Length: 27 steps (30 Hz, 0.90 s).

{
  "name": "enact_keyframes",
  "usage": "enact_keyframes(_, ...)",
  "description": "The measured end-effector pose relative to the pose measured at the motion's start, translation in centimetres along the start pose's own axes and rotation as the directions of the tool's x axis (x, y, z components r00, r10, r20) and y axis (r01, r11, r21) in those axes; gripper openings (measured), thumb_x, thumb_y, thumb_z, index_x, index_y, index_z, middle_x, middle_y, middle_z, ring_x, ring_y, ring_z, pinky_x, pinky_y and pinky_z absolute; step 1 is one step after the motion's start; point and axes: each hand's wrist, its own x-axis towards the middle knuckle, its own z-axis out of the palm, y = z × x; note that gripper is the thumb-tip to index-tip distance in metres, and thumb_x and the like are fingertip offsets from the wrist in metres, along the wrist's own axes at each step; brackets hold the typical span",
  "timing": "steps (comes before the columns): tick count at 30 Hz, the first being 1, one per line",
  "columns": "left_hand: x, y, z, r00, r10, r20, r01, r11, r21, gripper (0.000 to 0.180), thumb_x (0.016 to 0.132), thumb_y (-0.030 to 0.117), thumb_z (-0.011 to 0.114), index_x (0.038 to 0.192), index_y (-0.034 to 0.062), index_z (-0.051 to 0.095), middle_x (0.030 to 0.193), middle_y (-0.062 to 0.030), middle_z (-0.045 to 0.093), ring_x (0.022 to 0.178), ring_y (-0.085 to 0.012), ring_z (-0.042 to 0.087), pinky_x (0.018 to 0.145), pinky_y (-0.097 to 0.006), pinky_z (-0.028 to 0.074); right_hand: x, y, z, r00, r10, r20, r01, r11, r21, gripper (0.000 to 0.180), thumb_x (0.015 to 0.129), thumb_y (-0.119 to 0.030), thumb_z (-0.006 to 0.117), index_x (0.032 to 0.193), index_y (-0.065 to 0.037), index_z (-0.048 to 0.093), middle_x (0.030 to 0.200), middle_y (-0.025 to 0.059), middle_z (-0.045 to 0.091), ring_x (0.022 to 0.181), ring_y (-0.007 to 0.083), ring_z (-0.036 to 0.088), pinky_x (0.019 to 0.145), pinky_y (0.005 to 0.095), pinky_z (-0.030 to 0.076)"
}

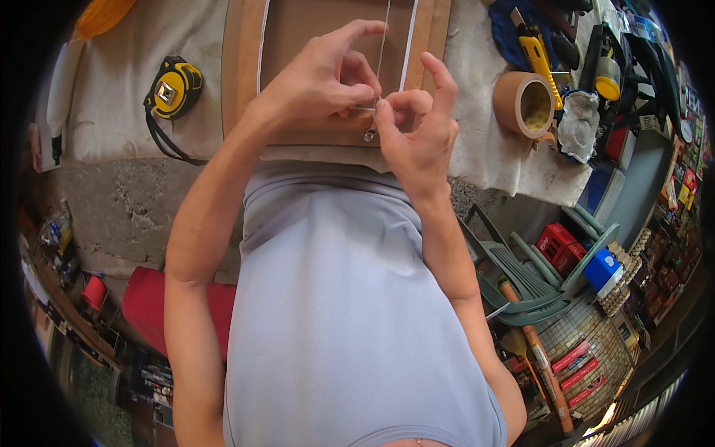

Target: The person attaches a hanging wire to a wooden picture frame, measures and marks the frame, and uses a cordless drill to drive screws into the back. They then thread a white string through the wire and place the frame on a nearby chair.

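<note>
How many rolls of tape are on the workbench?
1: a brown tape roll stands right of the person's right hand, beside a yellow utility knife. Others may be hidden in the clutter.

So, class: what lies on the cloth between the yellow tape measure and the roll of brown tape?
In the head view, the wooden frame lies between the tape measure and the tape roll, with both hands pinching a thin string over it.

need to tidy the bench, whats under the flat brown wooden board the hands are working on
The flat brown wooden board lies on a pale cloth covering the bench. Whatever is beneath the board's middle is hidden; the left hand and right hand cover its near edge.
</note>
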Motion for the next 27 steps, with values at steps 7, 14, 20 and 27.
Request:
enact_keyframes(7, 0.0, -0.1, -0.1, 0.998, 0.060, 0.016, -0.060, 0.998, 0.000, 0.080, 0.080, 0.001, 0.066, 0.147, 0.0081, 0.023, 0.078, -0.0076, 0.065, 0.057, -0.0095, 0.055, 0.050, -0.023, 0.044, 0.3, 0.4, -0.3, 1.000, 0.016, 0.019, -0.016, 0.999, 0.035, 0.062, 0.079, 0.003, 0.063, 0.134, -0.003, 0.034, 0.068, 0.0065, 0.064, 0.056, 0.0147, 0.061, 0.053, 0.0253, 0.049)
enact_keyframes(14, -0.3, 0.7, 1.0, 0.996, 0.066, -0.057, -0.064, 0.997, 0.034, 0.079, 0.080, 0.002, 0.065, 0.145, 0.0096, 0.022, 0.075, -0.0059, 0.065, 0.058, -0.0072, 0.055, 0.050, -0.022, 0.043, 0.3, 1.4, -0.8, 0.999, 0.012, 0.031, -0.014, 0.999, 0.036, 0.059, 0.080, 0.001, 0.066, 0.132, -0.003, 0.038, 0.069, 0.0043, 0.065, 0.058, 0.0115, 0.060, 0.055, 0.0234, 0.048)
enact_keyframes(20, -0.2, 1.3, 1.2, 0.998, -0.016, -0.059, 0.017, 1.000, 0.018, 0.079, 0.080, 0.003, 0.066, 0.145, 0.0094, 0.022, 0.076, -0.0051, 0.065, 0.060, -0.0064, 0.055, 0.049, -0.020, 0.041, 0.3, 2.0, -0.8, 1.000, -0.004, 0.015, 0.002, 0.990, 0.144, 0.057, 0.081, 0.002, 0.065, 0.131, -0.003, 0.040, 0.070, 0.0049, 0.065, 0.058, 0.0117, 0.059, 0.055, 0.0237, 0.047)
enact_keyframes(27, 0.2, -0.6, 0.5, 0.995, 0.090, -0.035, -0.088, 0.995, 0.041, 0.078, 0.081, 0.004, 0.068, 0.143, 0.0082, 0.021, 0.078, -0.0052, 0.065, 0.060, -0.0064, 0.056, 0.050, -0.020, 0.042, -0.1, 2.4, -0.6, 0.999, -0.025, -0.021, 0.028, 0.984, 0.177, 0.055, 0.081, 0.004, 0.065, 0.130, -0.003, 0.041, 0.070, 0.0054, 0.064, 0.058, 0.0125, 0.059, 0.055, 0.0248, 0.048)
